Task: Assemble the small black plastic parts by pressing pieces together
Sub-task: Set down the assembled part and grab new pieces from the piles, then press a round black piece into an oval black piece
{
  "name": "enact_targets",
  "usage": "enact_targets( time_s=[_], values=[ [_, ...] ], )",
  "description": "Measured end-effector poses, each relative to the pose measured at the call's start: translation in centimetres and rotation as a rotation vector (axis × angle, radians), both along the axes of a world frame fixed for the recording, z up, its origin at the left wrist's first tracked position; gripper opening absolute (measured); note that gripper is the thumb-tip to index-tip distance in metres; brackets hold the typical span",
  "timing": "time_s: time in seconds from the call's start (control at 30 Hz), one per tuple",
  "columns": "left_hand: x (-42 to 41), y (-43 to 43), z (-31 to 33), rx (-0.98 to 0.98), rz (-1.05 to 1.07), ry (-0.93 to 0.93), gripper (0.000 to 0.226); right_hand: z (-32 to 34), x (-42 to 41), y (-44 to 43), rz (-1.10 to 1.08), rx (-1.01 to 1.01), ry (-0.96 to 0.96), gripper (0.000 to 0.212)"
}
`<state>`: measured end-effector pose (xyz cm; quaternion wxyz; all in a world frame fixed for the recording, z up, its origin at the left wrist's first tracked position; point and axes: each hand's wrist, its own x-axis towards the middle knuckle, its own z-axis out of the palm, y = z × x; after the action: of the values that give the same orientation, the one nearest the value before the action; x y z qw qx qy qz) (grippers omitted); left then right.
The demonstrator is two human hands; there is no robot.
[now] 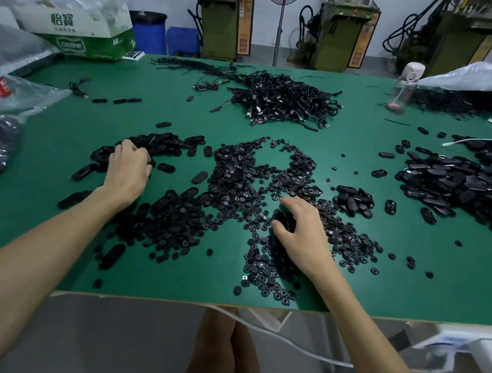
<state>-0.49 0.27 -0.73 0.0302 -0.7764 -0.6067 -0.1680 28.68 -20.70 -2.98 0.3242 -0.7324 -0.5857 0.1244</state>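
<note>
Small round discs (238,191) lie scattered in a wide, loose spread across the middle of the green worktop (60,134). To their left is a looser drift of oval shells (166,146). The right grip (301,226) arches over the near part of the disc spread, thumb and fingers bent around a dark clump of discs in its hollow. The left grip (129,164) is knuckles-up with its fingers curled down into the oval shells, seemingly clenched on one or more. No two pieces are being pressed together at this moment, so this looks like the picking-up step. A small cluster of ovals (355,198) sits just right of the discs, and a large heap of oval pieces (468,187) lies further right. Whether either is finished work cannot be told. Judging by the loose stock, most of the job is left. Beyond, a tangle of cables (282,101) covers the far worktop.
</note>
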Motion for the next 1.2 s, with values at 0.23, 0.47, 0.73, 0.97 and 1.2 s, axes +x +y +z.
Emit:
enact_targets(
  time_s=[0.23,0.47,0.73,0.97,1.2],
  values=[
    [2.2,-2.1,0.3,0.078,-0.067,-0.243,0.009,-0.2,0.0,0.3,0.01,-0.002,-0.032,0.036],
    [6.7,-6.4,0.3,0.039,-0.156,-0.62,0.009,0.1,-0.2,0.3,-0.015,0.038,0.048,0.011],
    [13.9,-13.1,0.6,-0.356,-0.311,-1.201,0.007,0.3,-0.1,-0.2,-0.065,0.189,0.22,0.01],
    [16.2,-15.4,-1.3,-0.512,-0.435,-1.269,0.029,0.6,0.2,-0.7,-0.094,0.272,0.3,0.009],
    [16.0,-15.1,-1.9,-0.526,-0.422,-1.325,0.033,0.5,0.5,-0.8,-0.123,0.277,0.42,0.015]
  ],
)
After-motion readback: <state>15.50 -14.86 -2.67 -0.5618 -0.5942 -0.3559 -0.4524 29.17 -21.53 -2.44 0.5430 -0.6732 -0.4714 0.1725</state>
